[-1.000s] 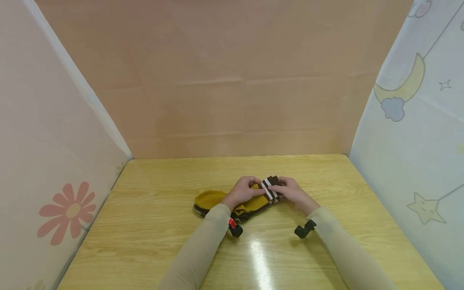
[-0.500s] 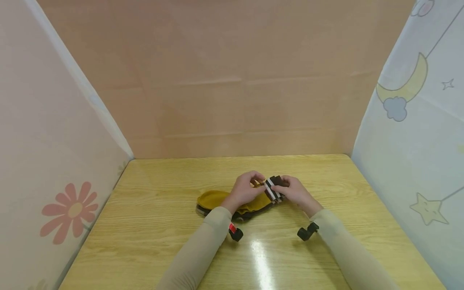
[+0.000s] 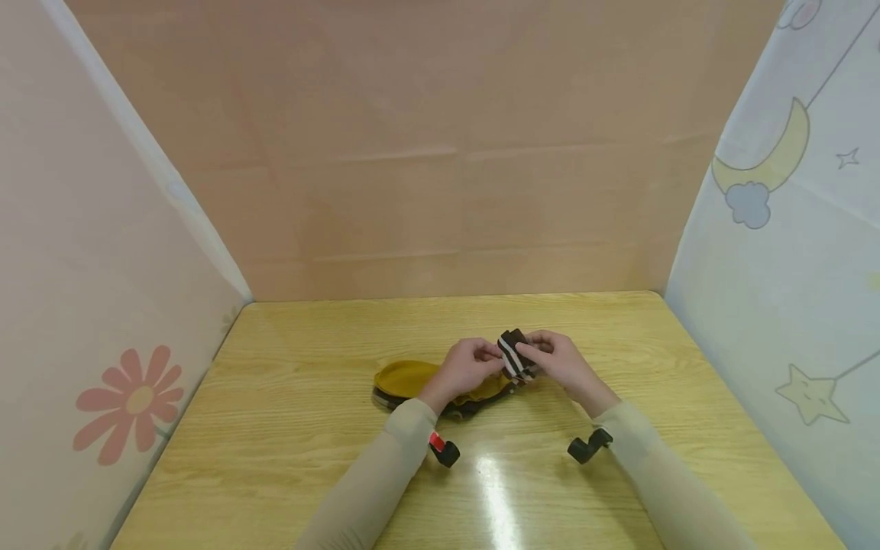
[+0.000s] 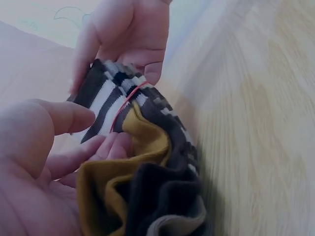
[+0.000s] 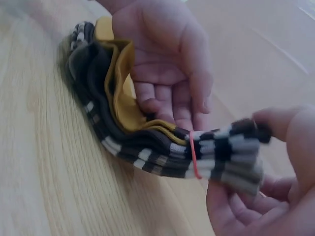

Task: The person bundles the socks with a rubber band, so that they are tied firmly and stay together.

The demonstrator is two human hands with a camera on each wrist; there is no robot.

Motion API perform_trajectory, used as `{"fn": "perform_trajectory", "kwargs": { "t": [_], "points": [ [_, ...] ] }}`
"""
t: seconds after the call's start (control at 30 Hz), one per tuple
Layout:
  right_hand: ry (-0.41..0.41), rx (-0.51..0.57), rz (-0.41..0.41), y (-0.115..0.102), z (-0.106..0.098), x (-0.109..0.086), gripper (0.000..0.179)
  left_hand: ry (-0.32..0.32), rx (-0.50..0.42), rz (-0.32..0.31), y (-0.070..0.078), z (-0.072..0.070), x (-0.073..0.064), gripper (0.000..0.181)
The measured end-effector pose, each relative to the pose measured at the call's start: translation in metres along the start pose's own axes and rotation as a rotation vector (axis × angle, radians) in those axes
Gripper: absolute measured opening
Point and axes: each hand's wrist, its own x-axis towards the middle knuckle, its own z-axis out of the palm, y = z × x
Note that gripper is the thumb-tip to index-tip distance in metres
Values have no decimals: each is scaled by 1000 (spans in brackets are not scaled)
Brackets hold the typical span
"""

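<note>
A bundle of long socks (image 3: 406,378), mustard and dark with striped cuffs, lies on the wooden table, its cuff end raised. A thin red rubber band (image 5: 193,155) rings the bundle just below the cuffs. My right hand (image 3: 567,367) pinches the striped cuffs (image 4: 101,101), thumb on top and fingers beneath. Beside the band is my left hand (image 3: 467,370); its loosely bent fingertips (image 4: 118,147) touch the socks near the band, and the thumb stands apart from them. Whether those fingertips touch the band itself is hard to tell.
The light wooden table (image 3: 275,458) meets a plain brownish backdrop (image 3: 440,191) at its far edge. Printed cloth panels stand at both sides, with a flower (image 3: 137,401) on the left and a moon (image 3: 770,156) on the right. Black cameras are strapped to both wrists.
My left hand has let go of the socks near the cuffs, lifted a little, and come back down beside the band. The right hand keeps its grip and has tilted the cuffs slightly.
</note>
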Motion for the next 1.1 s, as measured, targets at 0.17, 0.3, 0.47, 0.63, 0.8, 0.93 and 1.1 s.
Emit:
{"fn": "perform_trajectory", "kwargs": {
  "t": [0.17,0.3,0.47,0.63,0.8,0.93,1.1],
  "points": [
    [-27,105,-49,-5,2,-4,54,29,-129,-54,-4,-6,-2,20],
    [-50,145,-101,-8,6,-6,56,-15,-379,-116,-7,-9,2,32],
    [-92,55,-173,-13,13,-7,54,-42,-494,-168,-6,-13,-1,55],
    [-144,-37,-201,-18,20,-8,53,-44,-422,-165,-7,-16,-3,58],
    [-207,-48,-206,-23,30,-9,52,-36,-333,-173,-9,-19,-7,57],
    [-245,-75,-205,-27,36,-8,50,-28,-240,-180,-10,-20,-9,52],
    [-249,-58,-187,-26,38,-7,47,-9,-207,-147,-15,-19,-10,34]
  ]
}}
